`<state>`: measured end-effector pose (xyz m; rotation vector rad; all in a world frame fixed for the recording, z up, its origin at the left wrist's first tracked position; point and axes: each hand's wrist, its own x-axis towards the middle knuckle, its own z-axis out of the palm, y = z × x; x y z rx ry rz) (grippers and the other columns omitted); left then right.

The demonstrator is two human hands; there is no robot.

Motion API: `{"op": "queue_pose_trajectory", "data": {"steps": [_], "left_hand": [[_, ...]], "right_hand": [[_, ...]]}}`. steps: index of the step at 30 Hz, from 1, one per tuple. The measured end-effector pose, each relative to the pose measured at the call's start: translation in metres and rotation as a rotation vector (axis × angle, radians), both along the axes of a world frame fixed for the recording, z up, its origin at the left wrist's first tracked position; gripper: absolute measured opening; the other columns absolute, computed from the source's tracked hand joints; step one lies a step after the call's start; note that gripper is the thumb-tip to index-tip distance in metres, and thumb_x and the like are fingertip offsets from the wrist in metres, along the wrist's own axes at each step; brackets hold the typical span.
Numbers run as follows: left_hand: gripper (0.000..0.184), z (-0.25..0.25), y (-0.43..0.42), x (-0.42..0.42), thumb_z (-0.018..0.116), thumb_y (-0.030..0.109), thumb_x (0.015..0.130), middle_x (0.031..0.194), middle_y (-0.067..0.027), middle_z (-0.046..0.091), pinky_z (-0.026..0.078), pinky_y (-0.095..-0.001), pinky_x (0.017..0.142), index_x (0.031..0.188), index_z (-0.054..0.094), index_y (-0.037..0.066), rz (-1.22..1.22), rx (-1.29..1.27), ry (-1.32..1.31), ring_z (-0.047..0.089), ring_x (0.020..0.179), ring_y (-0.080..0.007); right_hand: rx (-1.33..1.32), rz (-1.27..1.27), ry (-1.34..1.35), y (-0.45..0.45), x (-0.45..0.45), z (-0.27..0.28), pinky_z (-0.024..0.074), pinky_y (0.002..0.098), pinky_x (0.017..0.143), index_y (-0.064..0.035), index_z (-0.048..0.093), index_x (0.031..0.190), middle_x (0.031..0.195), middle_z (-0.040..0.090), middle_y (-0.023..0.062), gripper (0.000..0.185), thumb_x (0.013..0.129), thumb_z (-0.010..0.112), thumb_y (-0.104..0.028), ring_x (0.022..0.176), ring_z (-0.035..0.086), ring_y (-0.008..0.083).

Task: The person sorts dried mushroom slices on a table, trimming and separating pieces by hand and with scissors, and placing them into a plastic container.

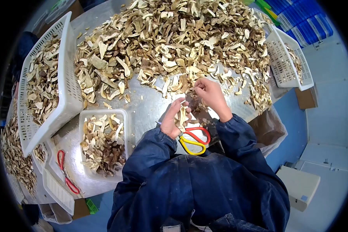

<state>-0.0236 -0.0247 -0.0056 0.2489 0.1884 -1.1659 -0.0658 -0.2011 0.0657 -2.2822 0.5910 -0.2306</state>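
My left hand (171, 120) is turned palm up near the table's front edge, its fingers curled around pale dried mushroom slices (182, 116). Scissors (196, 141) with one red and one yellow handle lie right against that hand, handles towards my body. Their blades are mostly hidden, and I cannot tell whether the hand grips them. Just to the right and further forward, my right hand (211, 96) is closed, thumb and fingertips pinched together. What it pinches is too small to make out. Beyond both hands rises a large heap of dried mushroom slices (174, 42).
A clear plastic tub (124, 116) of slices stands at left, near red-handled scissors (65, 174). A large white basket (71, 83) of slices leans behind it. Another white basket (280, 58) stands at right, above a lined bin (272, 127). Blue crates (305, 27) are stacked back right.
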Motion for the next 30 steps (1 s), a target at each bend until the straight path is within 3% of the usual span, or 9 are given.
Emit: {"op": "queue_pose_trajectory", "data": {"steps": [7,10,14,17,18,22,26,29,30], "left_hand": [[0.027,0.001,0.000,0.000,0.055,0.013,0.091,0.103,-0.0067,0.051,0.053,-0.0270,0.070,0.117,0.046,0.011,0.034,-0.019,0.044,0.054,0.087,-0.0166],[0.026,0.001,0.001,-0.001,0.053,0.015,0.092,0.110,-0.0067,0.053,0.052,-0.0326,0.083,0.118,0.047,0.012,0.029,0.063,-0.002,0.055,0.100,-0.0193],[0.025,0.009,-0.003,0.000,0.049,0.021,0.095,0.125,-0.0067,0.053,0.038,-0.0441,0.104,0.118,0.049,0.013,0.113,0.030,0.061,0.048,0.120,-0.0238],[0.024,0.015,-0.004,0.000,0.053,0.019,0.092,0.117,-0.0067,0.056,0.041,-0.0407,0.101,0.115,0.049,0.012,0.146,-0.054,0.161,0.051,0.116,-0.0240],[0.020,0.014,-0.002,0.000,0.054,0.017,0.091,0.113,-0.0066,0.058,0.044,-0.0400,0.098,0.111,0.052,0.012,0.149,-0.041,0.186,0.055,0.109,-0.0229],[0.020,0.000,0.000,-0.001,0.054,0.016,0.092,0.106,-0.0068,0.059,0.051,-0.0384,0.084,0.112,0.054,0.012,0.142,-0.053,0.207,0.058,0.096,-0.0215],[0.018,-0.002,-0.001,0.002,0.054,0.016,0.092,0.104,-0.0063,0.058,0.052,-0.0365,0.082,0.110,0.054,0.012,0.125,-0.023,0.154,0.058,0.095,-0.0208],[0.018,-0.001,-0.001,0.001,0.054,0.015,0.092,0.104,-0.0061,0.057,0.052,-0.0359,0.081,0.110,0.054,0.011,0.122,-0.008,0.153,0.057,0.094,-0.0204],[0.019,-0.002,-0.001,0.001,0.054,0.015,0.092,0.104,-0.0060,0.057,0.052,-0.0358,0.081,0.110,0.053,0.011,0.119,-0.011,0.152,0.057,0.094,-0.0203]], "right_hand": [[-0.550,0.004,0.079,0.007,-0.012,-0.024,0.0479,0.0425,0.061,-0.0058,0.061,0.087,0.081,0.061,0.0131,0.011,0.079,0.059,-0.012,0.072,0.060,0.0341],[-0.519,-0.005,0.021,0.004,-0.014,-0.027,0.0483,0.0373,0.058,-0.0048,0.061,0.088,0.076,0.062,0.0122,0.012,0.078,0.060,-0.013,0.066,0.061,0.0298],[0.328,0.062,-0.040,0.008,-0.013,0.004,0.0439,0.0259,0.056,-0.0030,0.064,0.084,0.064,0.060,0.0067,0.013,0.078,0.062,-0.015,0.059,0.057,0.0129],[0.599,0.117,-0.024,0.012,-0.003,0.007,0.0434,0.0259,0.055,-0.0034,0.065,0.083,0.062,0.060,0.0052,0.016,0.079,0.063,-0.018,0.057,0.056,0.0116],[0.187,0.064,0.042,0.013,0.004,0.012,0.0457,0.0290,0.055,-0.0033,0.065,0.086,0.061,0.061,0.0076,0.022,0.079,0.063,-0.025,0.058,0.060,0.0172],[-0.413,-0.088,0.014,0.023,0.031,-0.016,0.0486,0.0401,0.058,-0.0032,0.063,0.079,0.068,0.062,0.0172,0.028,0.078,0.062,-0.031,0.065,0.061,0.0340],[-0.520,-0.066,0.186,0.022,0.044,-0.022,0.0478,0.0410,0.058,-0.0041,0.065,0.078,0.066,0.062,0.0167,0.025,0.076,0.061,-0.029,0.067,0.062,0.0337],[-0.274,-0.022,0.123,0.004,0.039,-0.016,0.0480,0.0402,0.058,-0.0006,0.065,0.074,0.067,0.062,0.0195,0.023,0.074,0.060,-0.023,0.066,0.062,0.0337],[-0.144,0.066,0.037,-0.013,0.035,-0.024,0.0429,0.0341,0.053,0.0011,0.064,0.073,0.062,0.061,0.0125,0.025,0.077,0.058,-0.023,0.057,0.059,0.0239]]}}
